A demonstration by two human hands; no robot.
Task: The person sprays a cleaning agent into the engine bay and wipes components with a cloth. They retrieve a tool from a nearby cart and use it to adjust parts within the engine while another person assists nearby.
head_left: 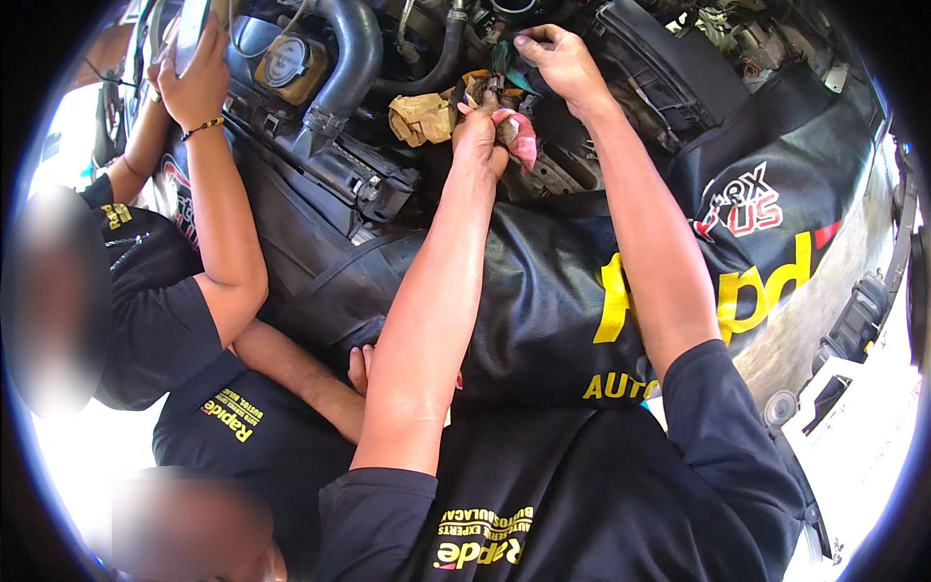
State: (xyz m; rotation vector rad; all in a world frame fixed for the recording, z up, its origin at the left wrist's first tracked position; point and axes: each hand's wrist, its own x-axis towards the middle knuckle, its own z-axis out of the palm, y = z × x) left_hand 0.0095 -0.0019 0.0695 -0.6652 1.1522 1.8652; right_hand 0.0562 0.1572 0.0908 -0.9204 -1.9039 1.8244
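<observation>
L hand point(478, 142) clutches pink rag point(521, 139), bulging rt of fingers point(474, 122); R hand point(565, 69) grip unclear.

Black short-sleeved fabric shirt point(601, 485) with yellow chest lettering point(485, 553)

One large line and smaller ones sit on the left of the chest. The plain black left sleeve point(373, 524) and right sleeve point(722, 417) stop above the elbows; left hand point(477, 141) and right hand point(564, 70) are bare.

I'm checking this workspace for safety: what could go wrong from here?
The pink cloth bunched in the left hand has a loose end that could snag on the metal bracket. The crumpled brown material beside that hand might slip down. A co-worker's hand holds a phone-like device near the thick hose; it might drop.
</observation>
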